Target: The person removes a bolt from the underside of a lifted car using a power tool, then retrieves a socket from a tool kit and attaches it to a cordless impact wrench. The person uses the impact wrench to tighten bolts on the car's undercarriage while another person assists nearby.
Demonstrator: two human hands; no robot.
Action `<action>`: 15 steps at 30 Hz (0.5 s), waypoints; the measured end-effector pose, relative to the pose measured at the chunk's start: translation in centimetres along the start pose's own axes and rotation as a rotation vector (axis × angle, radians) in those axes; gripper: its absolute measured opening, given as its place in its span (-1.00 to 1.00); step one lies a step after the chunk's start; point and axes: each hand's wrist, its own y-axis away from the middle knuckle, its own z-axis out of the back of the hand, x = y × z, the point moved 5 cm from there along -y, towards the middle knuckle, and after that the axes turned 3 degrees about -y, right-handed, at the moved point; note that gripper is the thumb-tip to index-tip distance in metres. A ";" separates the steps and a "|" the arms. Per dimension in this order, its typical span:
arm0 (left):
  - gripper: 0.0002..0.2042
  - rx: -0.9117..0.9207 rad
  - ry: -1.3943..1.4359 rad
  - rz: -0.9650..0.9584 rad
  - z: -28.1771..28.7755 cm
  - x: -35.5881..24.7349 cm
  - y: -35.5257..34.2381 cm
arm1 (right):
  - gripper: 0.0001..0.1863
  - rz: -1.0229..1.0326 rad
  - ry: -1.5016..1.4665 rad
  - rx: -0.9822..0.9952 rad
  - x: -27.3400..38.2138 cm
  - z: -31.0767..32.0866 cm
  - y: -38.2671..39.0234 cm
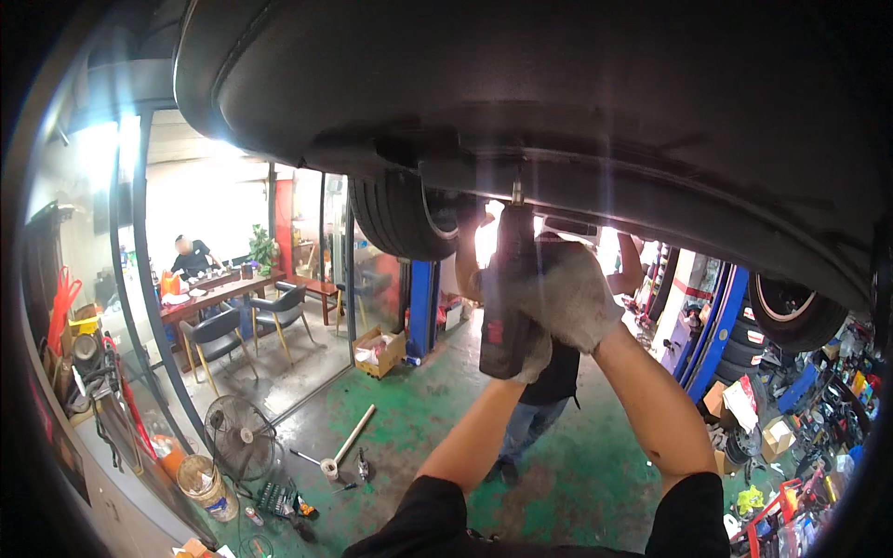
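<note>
My gloved right hand (577, 293) is wrapped round the upper body of a dark power tool (502, 330), held upright beneath the car's dark underside (595, 84). My gloved left hand (532, 358) grips its lower part, partly hidden by the tool and my right hand. The tool's silver socket or bit (517, 191) points up at a seam in the panel; whether it touches a fastener I cannot tell. A car tyre (391, 214) hangs just left beyond the tool.
Another person (530, 418) stands behind the tool, arms raised. Blue lift posts (423, 307) flank us. At left, a seated person (193, 256) is behind glass. A fan (237, 432), bucket (206, 484) and loose tools lie below. Piled parts (791, 409) crowd the right.
</note>
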 end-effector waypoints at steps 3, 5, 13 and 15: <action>-0.44 0.013 0.017 -0.016 0.5 -0.8 -0.4 | -0.51 0.126 0.016 -0.103 0.1 -0.1 -0.6; -0.46 0.021 0.057 -0.012 0.6 -0.8 -0.9 | -0.54 -0.034 -0.282 -0.028 -0.9 -0.6 -0.7; -0.47 0.008 0.186 0.140 0.1 1.0 -1.8 | -0.51 -0.133 -0.612 -0.057 -1.0 -1.3 -0.9; -0.46 0.037 0.039 0.039 0.3 1.0 -1.8 | -0.49 -0.166 -0.523 -0.074 -1.3 -1.2 -1.1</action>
